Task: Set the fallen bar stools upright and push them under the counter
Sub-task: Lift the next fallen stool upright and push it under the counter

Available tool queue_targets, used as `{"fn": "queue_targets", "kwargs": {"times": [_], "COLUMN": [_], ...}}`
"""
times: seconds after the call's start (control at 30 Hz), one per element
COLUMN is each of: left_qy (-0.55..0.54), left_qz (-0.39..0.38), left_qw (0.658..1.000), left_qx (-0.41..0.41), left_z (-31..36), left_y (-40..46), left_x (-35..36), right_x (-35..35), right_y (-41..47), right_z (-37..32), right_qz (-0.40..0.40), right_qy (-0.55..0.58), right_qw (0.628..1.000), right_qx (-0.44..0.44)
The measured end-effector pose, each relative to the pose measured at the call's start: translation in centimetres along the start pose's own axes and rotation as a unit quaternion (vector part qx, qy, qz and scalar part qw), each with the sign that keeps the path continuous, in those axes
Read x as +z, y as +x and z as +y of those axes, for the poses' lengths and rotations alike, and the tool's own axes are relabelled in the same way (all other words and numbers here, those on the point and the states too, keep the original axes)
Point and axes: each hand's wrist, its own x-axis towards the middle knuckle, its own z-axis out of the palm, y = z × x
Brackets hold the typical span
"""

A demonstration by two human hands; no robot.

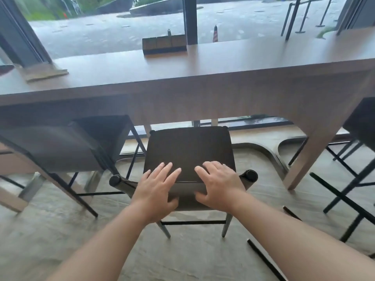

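Note:
A dark-seated bar stool stands upright in front of me, its far seat edge just under the front of the long wooden counter. My left hand and my right hand both grip its low backrest, fingers over the top onto the seat and thumbs on the near side. A second stool stands at the left, part of its seat below the counter. A third stool shows at the right edge, its black legs crossing over the floor.
A wooden box-like holder sits on the counter by a dark window post. The counter's slanted leg comes down right of my stool. Black metal stool legs lie low at the lower right. The floor is grey stone.

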Motion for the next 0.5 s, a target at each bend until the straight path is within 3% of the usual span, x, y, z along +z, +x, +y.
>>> {"fn": "queue_targets", "kwargs": {"times": [0.5], "left_qy": [-0.015], "left_qz": [-0.021], "left_qw": [0.999], "left_qx": [0.023], "left_z": [-3.1], "left_y": [7.8], "left_x": [-0.5], "right_x": [-0.4], "right_y": [7.5], "right_z": [2.8], "right_qz": [-0.010], "right_qy": [-0.005], "right_qw": [0.999], "right_qx": [0.035]}}
